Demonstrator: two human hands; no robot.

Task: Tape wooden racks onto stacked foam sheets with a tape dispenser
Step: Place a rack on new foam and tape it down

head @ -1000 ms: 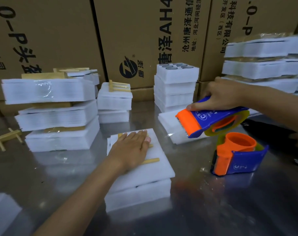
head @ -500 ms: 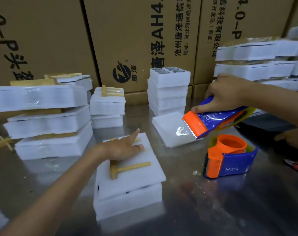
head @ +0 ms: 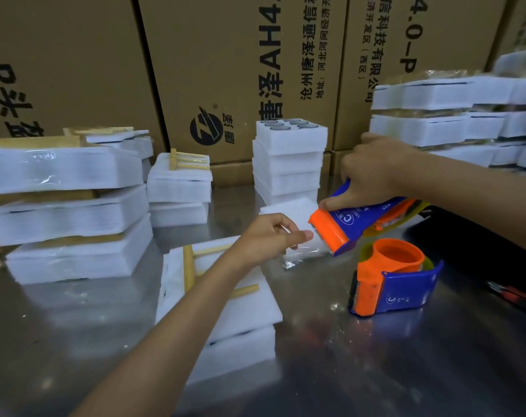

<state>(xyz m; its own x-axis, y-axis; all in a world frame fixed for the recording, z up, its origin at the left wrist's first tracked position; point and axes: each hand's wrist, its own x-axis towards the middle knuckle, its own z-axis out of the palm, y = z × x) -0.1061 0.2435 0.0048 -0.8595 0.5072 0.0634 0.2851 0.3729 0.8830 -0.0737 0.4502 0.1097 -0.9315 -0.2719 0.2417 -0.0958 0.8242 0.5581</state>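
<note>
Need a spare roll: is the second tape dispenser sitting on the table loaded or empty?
Cannot tell. The second tape dispenser stands on the metal table, its orange hub visible from above, but its blue side panel hides any roll.

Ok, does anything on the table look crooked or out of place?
Yes: the top foam sheet of the near stack sits skewed, overhanging the sheet below. The wooden rack on it is not yet taped.
</note>
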